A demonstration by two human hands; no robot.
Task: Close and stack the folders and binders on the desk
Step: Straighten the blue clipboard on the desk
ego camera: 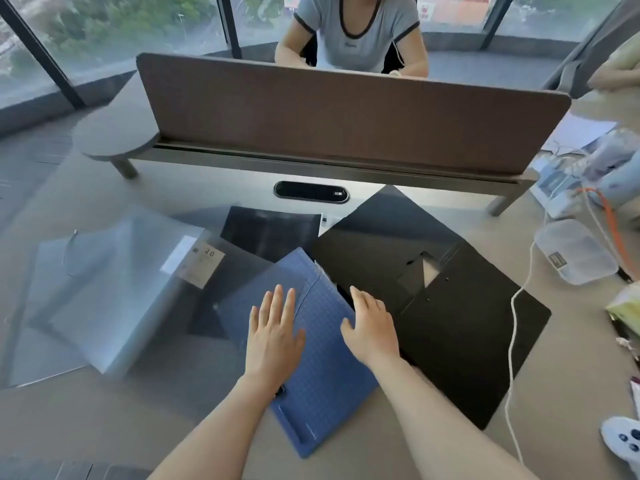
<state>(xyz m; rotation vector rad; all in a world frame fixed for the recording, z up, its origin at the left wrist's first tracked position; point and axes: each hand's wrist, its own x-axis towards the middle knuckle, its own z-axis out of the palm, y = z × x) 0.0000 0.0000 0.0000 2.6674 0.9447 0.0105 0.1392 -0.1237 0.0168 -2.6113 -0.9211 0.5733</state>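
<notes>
A blue folder (311, 372) with a grid pattern lies closed in the middle of the desk, tilted. My left hand (275, 334) rests flat on its cover with straight fingers. My right hand (372, 327) lies over its right edge, fingers relaxed, touching it. To the right a black folder (450, 327) lies open and flat. A translucent grey folder (114, 292) with a white label lies open on the left. Behind the blue one a dark folder (270, 230) lies partly covered.
A brown divider screen (346, 116) stands across the back of the desk, with a person seated behind it. A clear plastic box (575, 251), a white cable (512, 341), an orange cable and a white controller (623, 441) crowd the right side.
</notes>
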